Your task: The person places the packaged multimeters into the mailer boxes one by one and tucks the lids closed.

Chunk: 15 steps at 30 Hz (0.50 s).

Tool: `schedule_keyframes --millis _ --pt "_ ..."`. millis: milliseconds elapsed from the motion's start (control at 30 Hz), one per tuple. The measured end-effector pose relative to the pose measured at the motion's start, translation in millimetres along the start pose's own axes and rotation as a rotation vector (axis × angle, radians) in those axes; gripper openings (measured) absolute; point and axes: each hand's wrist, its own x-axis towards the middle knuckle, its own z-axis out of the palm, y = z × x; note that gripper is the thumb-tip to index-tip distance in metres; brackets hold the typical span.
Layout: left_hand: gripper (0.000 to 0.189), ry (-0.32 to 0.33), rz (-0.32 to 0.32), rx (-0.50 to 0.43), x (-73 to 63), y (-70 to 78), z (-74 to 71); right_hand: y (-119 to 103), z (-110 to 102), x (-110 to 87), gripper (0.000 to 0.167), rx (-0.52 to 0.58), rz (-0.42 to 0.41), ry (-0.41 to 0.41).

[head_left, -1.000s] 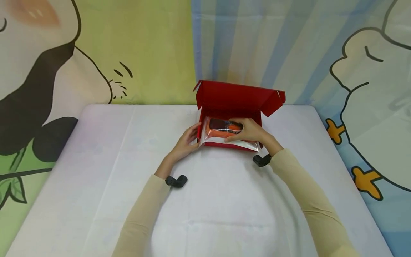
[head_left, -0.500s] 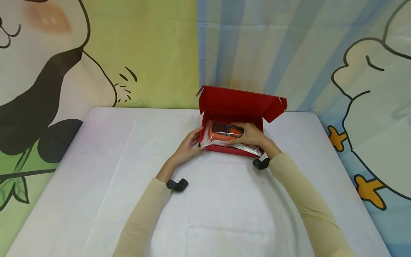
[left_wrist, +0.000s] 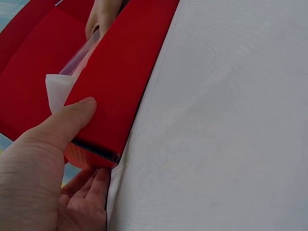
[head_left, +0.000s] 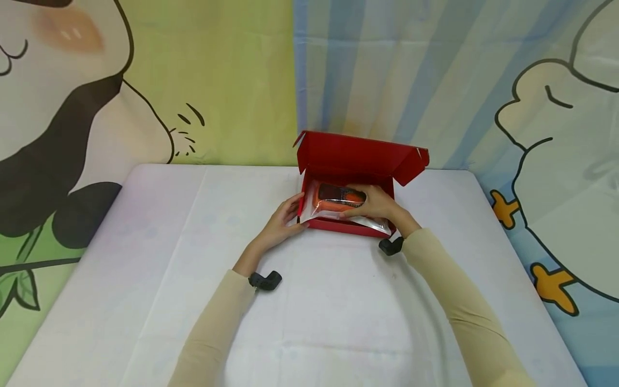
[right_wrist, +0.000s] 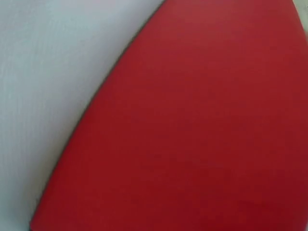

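A red cardboard box (head_left: 352, 228) stands at the table's far side with its lid raised. In it lies a clear plastic bag (head_left: 309, 214) holding an orange and dark item shaped like a toy car (head_left: 333, 198). My right hand (head_left: 379, 205) grips the bagged item from the right, fingers behind and thumb in front. My left hand (head_left: 285, 219) holds the box at its left front corner; the left wrist view shows the thumb (left_wrist: 79, 115) on the front wall and fingers around the side. Only the red box (right_wrist: 192, 125) and tablecloth show in the right wrist view, without the hand.
White cloth covers the table (head_left: 333, 312). The raised box lid (head_left: 360, 156), with side flaps, stands near the back edge. Behind it hangs a cartoon-printed curtain (head_left: 242, 80).
The bagged item has sunk slightly lower into the box, and more of the front wall shows. Both hands keep their holds. The head view has shifted a little.
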Motion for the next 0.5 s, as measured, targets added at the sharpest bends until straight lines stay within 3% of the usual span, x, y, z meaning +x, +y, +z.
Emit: schedule_keyframes --millis 500 --pt "0.075 0.005 -0.035 0.012 0.1 1.0 1.0 4.6 -1.7 4.7 0.083 0.004 0.039 -0.006"
